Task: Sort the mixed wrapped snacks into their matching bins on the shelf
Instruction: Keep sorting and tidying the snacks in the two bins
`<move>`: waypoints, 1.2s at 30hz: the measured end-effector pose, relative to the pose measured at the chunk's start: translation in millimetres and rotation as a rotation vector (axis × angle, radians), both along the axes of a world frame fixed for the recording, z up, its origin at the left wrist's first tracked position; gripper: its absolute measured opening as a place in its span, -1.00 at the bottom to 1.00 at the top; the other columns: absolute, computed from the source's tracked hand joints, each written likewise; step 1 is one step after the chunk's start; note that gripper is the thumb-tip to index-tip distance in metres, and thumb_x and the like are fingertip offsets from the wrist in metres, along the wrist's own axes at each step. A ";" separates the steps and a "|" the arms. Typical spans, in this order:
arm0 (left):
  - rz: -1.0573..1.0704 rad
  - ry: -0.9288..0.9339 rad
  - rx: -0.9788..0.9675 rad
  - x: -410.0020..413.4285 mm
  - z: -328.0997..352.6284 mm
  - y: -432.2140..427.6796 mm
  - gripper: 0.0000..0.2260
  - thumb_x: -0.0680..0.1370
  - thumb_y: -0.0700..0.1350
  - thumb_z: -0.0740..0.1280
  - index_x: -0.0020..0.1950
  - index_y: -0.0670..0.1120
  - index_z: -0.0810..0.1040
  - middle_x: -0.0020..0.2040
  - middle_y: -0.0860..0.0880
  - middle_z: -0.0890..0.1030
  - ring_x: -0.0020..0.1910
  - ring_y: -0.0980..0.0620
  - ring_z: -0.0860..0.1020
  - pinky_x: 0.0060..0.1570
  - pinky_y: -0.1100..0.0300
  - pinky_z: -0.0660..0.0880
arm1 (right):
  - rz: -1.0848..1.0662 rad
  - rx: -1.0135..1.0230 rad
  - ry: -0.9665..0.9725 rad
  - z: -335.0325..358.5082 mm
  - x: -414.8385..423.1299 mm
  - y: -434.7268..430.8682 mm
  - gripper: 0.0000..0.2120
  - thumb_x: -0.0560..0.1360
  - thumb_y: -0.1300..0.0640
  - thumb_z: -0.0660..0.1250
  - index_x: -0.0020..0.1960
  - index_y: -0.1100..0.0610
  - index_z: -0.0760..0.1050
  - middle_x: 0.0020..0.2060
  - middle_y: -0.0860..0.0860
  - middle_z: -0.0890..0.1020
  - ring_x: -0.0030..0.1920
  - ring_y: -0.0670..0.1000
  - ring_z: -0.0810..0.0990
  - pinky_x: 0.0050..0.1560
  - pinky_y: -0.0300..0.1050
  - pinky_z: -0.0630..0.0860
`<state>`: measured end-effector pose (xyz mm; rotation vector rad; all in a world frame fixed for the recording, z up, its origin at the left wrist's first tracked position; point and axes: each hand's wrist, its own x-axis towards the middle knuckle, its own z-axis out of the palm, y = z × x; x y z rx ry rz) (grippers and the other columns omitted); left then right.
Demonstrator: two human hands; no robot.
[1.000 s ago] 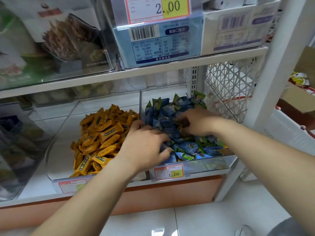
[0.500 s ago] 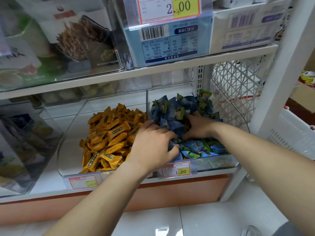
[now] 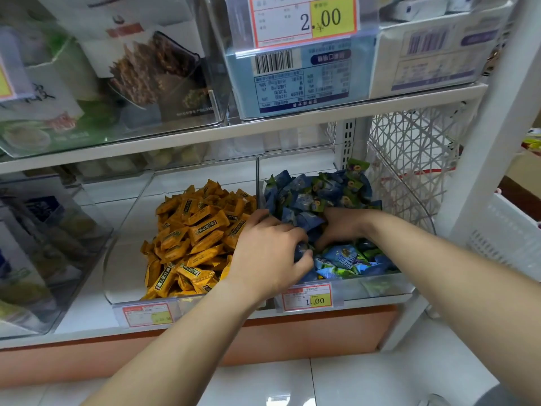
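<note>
White shelf unit [image 3: 181,142] fills the view, 2 levels seen. Top level: clear tubs w/ boxed goods, incl. a pale blue box [image 3: 298,83] behind a 2.00 price tag [image 3: 304,20]. White lattice panel [image 3: 409,148] stands at the far R of the lower level. Lower level has 2 clear bins side by side. L bin [image 3: 126,259] holds a heap of yellow wrapped snacks [image 3: 193,230], piled toward its R side. R bin [image 3: 377,288] holds the blue & green wrapped snacks [image 3: 310,194], heaped high at the back, a few lying flat at the front. Both hands are in the R bin, mid-heap, near each other. L hand [image 3: 266,253] comes in over the divider btwn bins, fingers & thumb curled round a blue snack [image 3: 301,249]. R hand [image 3: 342,227] lies knuckles-up, fingers dug into the wrappers. Its tips are hidden, so can't tell if it grips anything. Small 1.00 tag [image 3: 307,298] on R bin's front. Another tag [image 3: 146,316] on L bin's front, print too blurred to read.
</note>
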<state>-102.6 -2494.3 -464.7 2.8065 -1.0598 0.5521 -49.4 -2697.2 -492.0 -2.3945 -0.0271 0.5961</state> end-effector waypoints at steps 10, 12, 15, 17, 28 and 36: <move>0.009 0.000 -0.012 5.0 -0.1 1.3 -0.70 0.48 0.21 0.21 -0.03 0.12 0.67 -0.13 0.12 0.70 -0.06 0.06 0.60 0.32 0.12 0.20 | -0.260 0.234 -0.161 17.3 -16.6 -17.2 -0.55 0.20 -0.01 0.65 0.01 -0.02 0.57 -0.11 -0.06 0.68 -0.06 -0.01 0.64 -0.20 -0.19 0.49; 0.014 0.008 0.004 4.8 1.9 0.2 -0.68 0.47 0.23 0.21 0.01 0.13 0.67 -0.10 0.12 0.70 -0.03 0.06 0.60 0.33 0.12 0.19 | -0.314 0.252 -0.169 23.9 -19.9 -25.3 -0.37 0.14 -0.08 0.68 0.16 -0.01 0.57 0.00 -0.04 0.66 0.01 0.01 0.62 -0.06 -0.09 0.55; 0.037 0.051 0.006 4.2 6.0 -2.9 -0.62 0.47 0.26 0.20 0.15 0.14 0.60 0.00 0.09 0.69 0.03 0.03 0.60 0.36 0.10 0.22 | -0.374 0.462 -0.184 30.9 -24.6 -30.6 -0.34 0.18 0.11 0.68 0.23 0.13 0.55 -0.05 0.08 0.70 -0.11 0.07 0.68 -0.06 0.02 0.65; 0.061 0.089 -0.055 4.8 8.5 -5.9 -0.56 0.48 0.24 0.23 0.29 0.10 0.51 0.12 0.05 0.66 0.08 -0.01 0.60 0.35 0.09 0.28 | -0.359 0.592 -0.176 37.1 -28.3 -30.3 -0.43 0.16 0.18 0.65 0.13 0.14 0.57 -0.15 0.12 0.72 -0.29 0.04 0.68 -0.30 -0.08 0.63; 0.091 0.156 -0.240 20.9 13.9 -10.4 -0.48 0.46 0.25 0.38 0.37 0.11 0.42 0.23 0.03 0.56 0.16 -0.04 0.55 0.17 0.06 0.39 | -0.201 0.807 0.023 49.1 -37.2 -16.3 -0.57 0.32 0.26 0.54 0.18 0.22 0.58 -0.09 0.23 0.67 -0.23 0.12 0.65 -0.25 -0.08 0.61; 0.097 0.168 -0.147 30.7 15.1 -2.5 -0.71 0.45 0.31 0.32 0.00 0.15 0.48 -0.05 0.14 0.55 0.04 0.04 0.52 0.22 0.02 0.25 | -0.198 0.715 0.060 49.5 -37.4 -19.8 -0.70 0.49 0.29 0.43 0.21 0.21 0.55 -0.04 0.22 0.71 -0.13 0.11 0.71 -0.20 -0.17 0.62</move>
